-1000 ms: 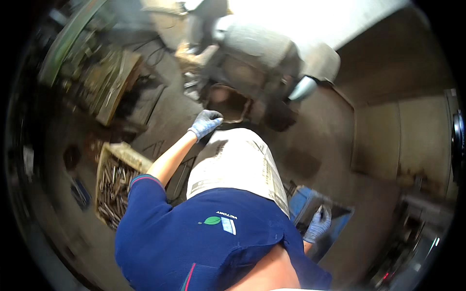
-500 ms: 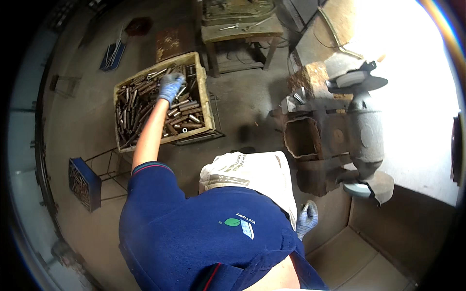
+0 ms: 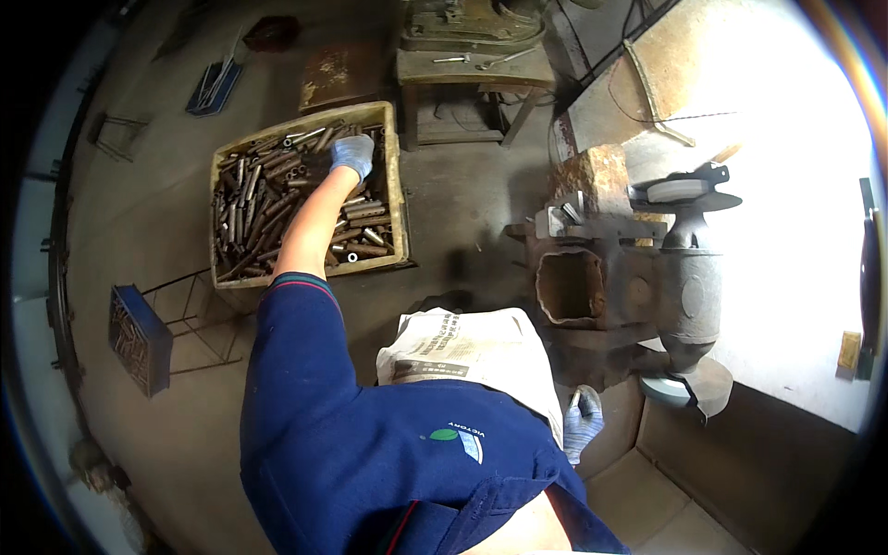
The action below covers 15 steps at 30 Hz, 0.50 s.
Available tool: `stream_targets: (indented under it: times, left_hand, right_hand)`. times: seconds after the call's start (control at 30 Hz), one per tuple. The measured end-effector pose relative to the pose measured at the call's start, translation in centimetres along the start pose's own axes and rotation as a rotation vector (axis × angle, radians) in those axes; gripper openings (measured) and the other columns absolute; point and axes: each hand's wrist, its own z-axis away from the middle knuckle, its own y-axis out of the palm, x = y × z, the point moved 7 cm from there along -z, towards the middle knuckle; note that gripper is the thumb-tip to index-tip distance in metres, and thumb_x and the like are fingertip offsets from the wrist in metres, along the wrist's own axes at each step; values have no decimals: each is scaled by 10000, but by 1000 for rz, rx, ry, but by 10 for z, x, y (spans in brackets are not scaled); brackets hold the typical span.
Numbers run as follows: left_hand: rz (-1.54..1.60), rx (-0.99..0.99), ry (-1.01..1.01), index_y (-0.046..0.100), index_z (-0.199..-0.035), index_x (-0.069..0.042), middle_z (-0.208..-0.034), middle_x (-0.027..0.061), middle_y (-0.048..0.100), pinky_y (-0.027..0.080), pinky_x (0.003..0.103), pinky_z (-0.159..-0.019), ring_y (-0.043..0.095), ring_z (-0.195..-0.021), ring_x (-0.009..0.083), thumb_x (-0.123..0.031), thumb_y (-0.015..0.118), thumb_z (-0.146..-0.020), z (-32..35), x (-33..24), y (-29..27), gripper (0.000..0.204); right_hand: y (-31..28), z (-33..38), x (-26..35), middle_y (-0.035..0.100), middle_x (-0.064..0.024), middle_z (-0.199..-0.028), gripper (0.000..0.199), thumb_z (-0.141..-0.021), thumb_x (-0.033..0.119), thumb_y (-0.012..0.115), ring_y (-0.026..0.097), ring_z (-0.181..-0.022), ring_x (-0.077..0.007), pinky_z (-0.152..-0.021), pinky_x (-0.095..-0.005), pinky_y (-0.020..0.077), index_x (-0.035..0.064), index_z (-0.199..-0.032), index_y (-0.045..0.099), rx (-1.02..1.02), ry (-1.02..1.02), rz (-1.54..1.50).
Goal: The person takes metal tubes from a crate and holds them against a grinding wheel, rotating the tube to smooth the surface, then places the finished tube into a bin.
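My left hand [image 3: 352, 156], in a blue-grey work glove, reaches into the far right part of a yellowish crate [image 3: 400, 208]. Short metal tubes [image 3: 262, 199], rusty brown with some shiny ones, are heaped in it. The left fingers are curled down among the tubes; what they grip, if anything, is hidden. Low at my right side, beside the light apron [image 3: 462, 344], my right hand [image 3: 583, 430] wears the same kind of glove. It is closed on a small light metal tube [image 3: 575, 399], whose end shows at the fingers.
A bench grinder [image 3: 689, 282] stands at the right, beside a rusty square box [image 3: 570, 285]. A worktable [image 3: 476, 67] with wrenches is at the far side. To the left, a blue bin [image 3: 141, 338] of small parts sits on a wire stand; another blue tray [image 3: 214, 88] lies farther off.
My left hand has shifted right within the crate, and its fingers have gone down among the tubes. The right hand still holds its piece. The whole view has shifted slightly.
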Motion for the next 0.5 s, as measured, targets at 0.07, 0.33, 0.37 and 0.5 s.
stream_targets:
  times: [0.07, 0.33, 0.37, 0.5]
  left_hand:
    - [-33, -54, 22, 691, -827, -66, -814, 169, 670, 519, 438, -597, 666, -785, 320, -80, 539, -776, -12, -3, 14, 162]
    - [140, 29, -143, 634, -975, -70, -1004, 170, 642, 493, 420, -799, 615, -976, 303, -202, 553, -788, -5, 12, -14, 243]
    - [194, 7, -199, 622, -995, -79, -1022, 168, 637, 486, 415, -817, 607, -992, 302, -229, 553, -791, 0, 21, -23, 263]
    - [497, -98, -283, 694, -886, -153, -867, 136, 665, 496, 394, -719, 640, -829, 297, -328, 614, -731, 27, 47, -63, 247]
  right_hand:
    - [-6, 7, -4, 659, -127, -953, 158, -811, 10, 610, 632, -851, -177, -785, -269, 495, -63, -949, 635, -7, 8, 22]
    - [-20, 30, -23, 659, -135, -936, 157, -804, 24, 616, 630, -842, -184, -778, -282, 496, -61, -933, 642, -73, 114, -10]
    - [-20, 32, -24, 660, -134, -929, 155, -804, 25, 616, 629, -839, -185, -776, -284, 496, -61, -931, 643, -72, 111, -31]
    - [-25, 29, -16, 661, -134, -920, 141, -796, 6, 620, 627, -837, -188, -775, -288, 495, -61, -919, 641, -114, 46, 14]
